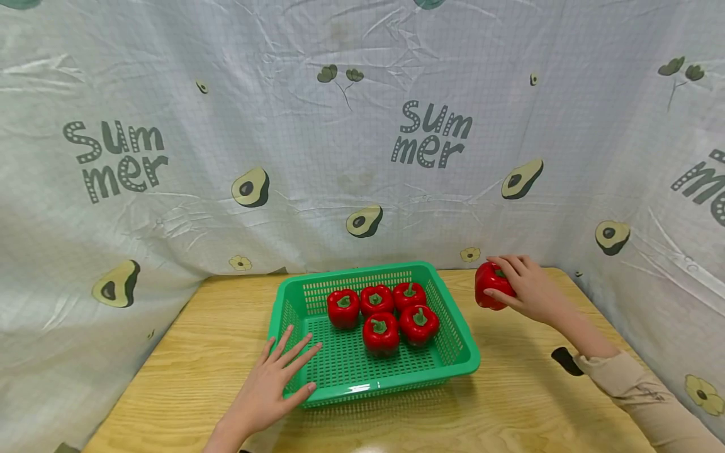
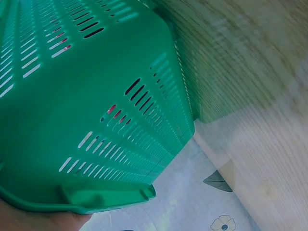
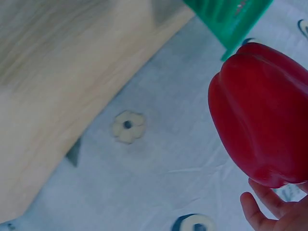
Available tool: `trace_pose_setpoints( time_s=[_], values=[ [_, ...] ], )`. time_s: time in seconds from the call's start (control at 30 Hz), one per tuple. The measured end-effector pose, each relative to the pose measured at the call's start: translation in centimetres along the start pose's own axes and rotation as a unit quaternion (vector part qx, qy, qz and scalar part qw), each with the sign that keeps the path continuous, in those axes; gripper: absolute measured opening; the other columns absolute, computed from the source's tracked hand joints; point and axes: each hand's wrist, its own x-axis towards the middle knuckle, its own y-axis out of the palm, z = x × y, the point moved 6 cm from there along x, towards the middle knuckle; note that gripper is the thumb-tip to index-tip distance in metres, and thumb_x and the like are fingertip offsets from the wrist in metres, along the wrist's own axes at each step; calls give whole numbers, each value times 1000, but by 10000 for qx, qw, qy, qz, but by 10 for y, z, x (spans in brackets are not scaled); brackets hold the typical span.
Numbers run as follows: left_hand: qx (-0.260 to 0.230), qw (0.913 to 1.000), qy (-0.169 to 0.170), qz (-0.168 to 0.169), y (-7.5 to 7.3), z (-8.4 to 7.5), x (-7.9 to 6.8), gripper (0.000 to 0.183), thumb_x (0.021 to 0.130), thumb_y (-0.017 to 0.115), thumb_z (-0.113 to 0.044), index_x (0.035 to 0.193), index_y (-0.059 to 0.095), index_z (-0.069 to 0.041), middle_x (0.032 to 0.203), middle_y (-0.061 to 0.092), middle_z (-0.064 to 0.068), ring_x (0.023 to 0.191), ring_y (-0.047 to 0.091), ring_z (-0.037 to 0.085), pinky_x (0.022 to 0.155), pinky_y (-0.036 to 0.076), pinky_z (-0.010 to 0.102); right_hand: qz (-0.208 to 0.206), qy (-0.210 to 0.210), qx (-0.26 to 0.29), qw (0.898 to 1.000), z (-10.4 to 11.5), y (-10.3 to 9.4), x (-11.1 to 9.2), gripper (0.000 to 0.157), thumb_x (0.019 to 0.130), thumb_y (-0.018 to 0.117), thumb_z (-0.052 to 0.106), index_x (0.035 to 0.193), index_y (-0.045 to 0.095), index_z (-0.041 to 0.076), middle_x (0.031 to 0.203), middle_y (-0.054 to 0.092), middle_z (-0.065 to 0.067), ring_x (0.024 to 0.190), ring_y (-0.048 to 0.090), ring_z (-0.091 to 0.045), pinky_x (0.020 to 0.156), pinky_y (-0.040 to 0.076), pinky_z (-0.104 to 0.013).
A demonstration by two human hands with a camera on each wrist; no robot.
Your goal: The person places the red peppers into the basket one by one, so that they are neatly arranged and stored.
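Note:
My right hand (image 1: pixel 528 286) grips a red bell pepper (image 1: pixel 490 287) above the table, to the right of the green basket (image 1: pixel 461 327). The right wrist view shows this pepper (image 3: pixel 262 115) large, with fingertips at its end. Several more red bell peppers (image 1: pixel 381 333) sit grouped in the right and back part of the basket, stems mostly up. My left hand (image 1: pixel 267 384) lies over the basket's front left corner with its fingers spread and straight. From the left wrist, the basket's slotted wall (image 2: pixel 96 120) fills much of the view, with the hand at its rim.
The basket stands on a light wooden table (image 1: pixel 187 352). A pale curtain (image 1: pixel 317 157) printed with avocados and lettering hangs behind the table and along both sides. A dark patch (image 1: pixel 567 361) lies near the right forearm.

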Motion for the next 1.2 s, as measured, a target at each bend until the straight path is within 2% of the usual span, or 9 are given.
trace_pose_setpoints(
  time_s=[0.3, 0.73, 1.07, 1.2],
  values=[
    [36, 10000, 28, -18, -1, 1, 1, 63, 80, 61, -39, 137, 34, -34, 142, 37, -6, 140, 7, 21, 102, 20, 56, 24, -365, 68, 9993, 43, -15, 21, 58, 77, 64, 41, 125, 46, 14, 114, 53, -10, 96, 48, -28, 74, 48, -45],
    [30, 10000, -5, 61, 0, 0, 0, 63, 81, 60, -40, 137, 33, -35, 143, 35, -5, 140, 5, 21, 104, 18, 53, -153, -1382, 262, 9899, 97, -24, 42, 60, 85, 45, 55, 126, 46, 10, 116, 50, -5, 99, 45, -21, 80, 44, -39],
    [-49, 9999, -90, 64, -1, 0, -1, 65, 80, 61, -40, 138, 32, -34, 143, 34, -2, 140, 6, 21, 105, 18, 54, 346, -1729, 446, 9833, 138, -16, 65, 62, 86, 41, 56, 131, 41, 13, 120, 47, -6, 104, 45, -21, 86, 44, -39],
    [-63, 9999, -79, 31, -1, 0, -1, 66, 80, 62, -40, 138, 31, -34, 144, 34, 0, 140, 5, 21, 105, 18, 54, 382, -1898, 448, 9800, 152, -11, 72, 63, 86, 37, 59, 130, 42, 13, 119, 48, -4, 104, 45, -20, 86, 43, -38]
  ],
)
